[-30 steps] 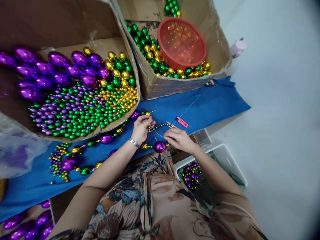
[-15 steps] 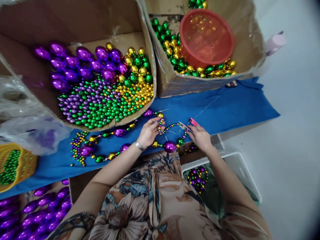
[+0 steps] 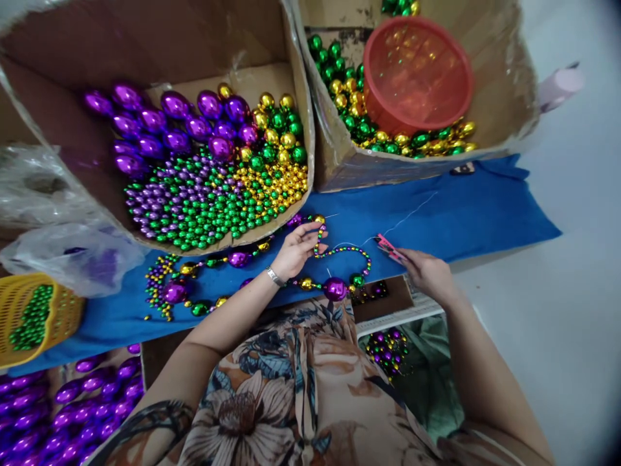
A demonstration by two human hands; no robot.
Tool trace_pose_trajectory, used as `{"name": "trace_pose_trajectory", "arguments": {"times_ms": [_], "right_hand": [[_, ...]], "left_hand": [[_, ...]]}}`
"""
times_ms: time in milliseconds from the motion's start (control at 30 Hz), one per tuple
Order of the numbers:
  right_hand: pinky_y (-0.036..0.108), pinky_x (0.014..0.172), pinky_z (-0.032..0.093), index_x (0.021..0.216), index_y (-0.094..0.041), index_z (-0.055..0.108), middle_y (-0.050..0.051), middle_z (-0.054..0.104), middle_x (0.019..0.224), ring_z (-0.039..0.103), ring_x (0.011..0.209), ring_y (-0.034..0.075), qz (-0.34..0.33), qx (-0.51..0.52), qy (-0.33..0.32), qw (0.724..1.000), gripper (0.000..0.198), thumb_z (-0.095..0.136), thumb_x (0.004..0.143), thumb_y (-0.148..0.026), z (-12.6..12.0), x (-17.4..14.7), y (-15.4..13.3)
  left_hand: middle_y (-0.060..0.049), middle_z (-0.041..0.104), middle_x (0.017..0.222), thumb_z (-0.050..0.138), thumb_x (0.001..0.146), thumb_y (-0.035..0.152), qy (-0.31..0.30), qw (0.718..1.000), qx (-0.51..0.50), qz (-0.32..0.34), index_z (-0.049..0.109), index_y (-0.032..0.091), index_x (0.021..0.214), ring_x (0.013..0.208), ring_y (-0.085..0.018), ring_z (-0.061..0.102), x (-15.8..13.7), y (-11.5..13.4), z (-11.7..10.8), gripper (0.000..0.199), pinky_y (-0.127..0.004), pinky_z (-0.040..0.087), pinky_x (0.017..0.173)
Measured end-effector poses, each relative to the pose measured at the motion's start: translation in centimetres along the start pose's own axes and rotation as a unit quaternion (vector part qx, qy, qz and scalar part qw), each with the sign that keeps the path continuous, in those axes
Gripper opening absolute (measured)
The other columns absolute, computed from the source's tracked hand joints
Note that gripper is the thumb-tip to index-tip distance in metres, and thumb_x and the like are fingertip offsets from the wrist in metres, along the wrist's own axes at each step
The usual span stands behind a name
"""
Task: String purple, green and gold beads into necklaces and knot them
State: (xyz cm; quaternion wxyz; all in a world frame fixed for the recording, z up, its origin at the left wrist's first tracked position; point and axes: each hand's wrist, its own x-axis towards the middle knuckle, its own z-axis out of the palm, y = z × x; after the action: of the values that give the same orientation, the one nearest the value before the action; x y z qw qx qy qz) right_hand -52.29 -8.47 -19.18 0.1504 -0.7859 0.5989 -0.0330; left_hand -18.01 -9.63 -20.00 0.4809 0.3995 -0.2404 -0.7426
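Beads [image 3: 356, 250] in purple, green and gold, strung in a curve, lie at the centre of the frame over the blue-covered bench [image 3: 480, 217]. The left hand [image 3: 297, 251] pinches the string between thumb and fingers. Right of centre, the right hand [image 3: 431, 277] has its fingertips at a pink item [image 3: 387, 245]; whether they grip it I cannot tell. A cardboard box [image 3: 145, 42] fills the upper left.

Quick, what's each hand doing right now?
Left hand: closed, thumb and fingers pinching a string of small beads.
Right hand: fingertips at the end of a pink object; whether gripped can't be told.
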Motion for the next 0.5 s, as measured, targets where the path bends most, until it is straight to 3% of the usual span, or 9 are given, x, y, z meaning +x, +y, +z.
{"name": "trace_pose_trajectory", "arguments": {"times_ms": [100,233,367,500], "right_hand": [[0.034,0.079,0.055,0.122,-0.025,0.06,0.007,0.071,0.113,0.07,0.095,0.022,0.039,0.163,-0.017,0.986,0.04,0.042,0.096,-0.047,-1.0,-0.3,-1.3],[0.033,0.075,0.057,0.116,-0.023,0.057,0.005,0.071,0.099,0.07,0.081,0.018,0.066,0.362,-0.068,0.927,0.04,0.04,0.096,-0.053,-0.4,0.5,-4.9],[0.032,0.074,0.055,0.118,-0.023,0.057,0.005,0.069,0.098,0.066,0.078,0.016,0.035,0.338,-0.063,0.938,0.041,0.034,0.099,-0.05,0.3,1.9,-8.4],[0.035,0.084,0.053,0.123,-0.02,0.057,0.009,0.068,0.111,0.065,0.096,0.021,-0.038,0.244,-0.023,0.969,0.043,0.042,0.096,-0.05,0.6,2.8,-10.3]], "left_hand": [[-0.008,0.071,0.109,0.081,0.072,0.026,-0.012,1.0,0.013,-0.012,0.066,0.02,0.112,0.076,-0.016,0.069,-0.3,0.0,0.0,0.043,-0.031,0.053,0.074],[-0.009,0.07,0.111,0.079,0.073,0.027,-0.014,0.999,0.02,-0.023,0.068,0.019,0.11,0.078,-0.017,0.07,-0.6,0.0,0.2,0.039,-0.032,0.053,0.075],[-0.01,0.072,0.106,0.076,0.076,0.029,0.008,0.999,-0.011,-0.049,0.07,0.017,0.105,0.085,-0.018,0.07,-0.6,-0.2,0.4,0.032,-0.032,0.053,0.077],[-0.012,0.074,0.099,0.076,0.076,0.027,0.013,0.999,-0.028,-0.035,0.071,0.014,0.102,0.092,-0.019,0.069,-0.5,-0.4,0.4,0.029,-0.033,0.051,0.086]]}}
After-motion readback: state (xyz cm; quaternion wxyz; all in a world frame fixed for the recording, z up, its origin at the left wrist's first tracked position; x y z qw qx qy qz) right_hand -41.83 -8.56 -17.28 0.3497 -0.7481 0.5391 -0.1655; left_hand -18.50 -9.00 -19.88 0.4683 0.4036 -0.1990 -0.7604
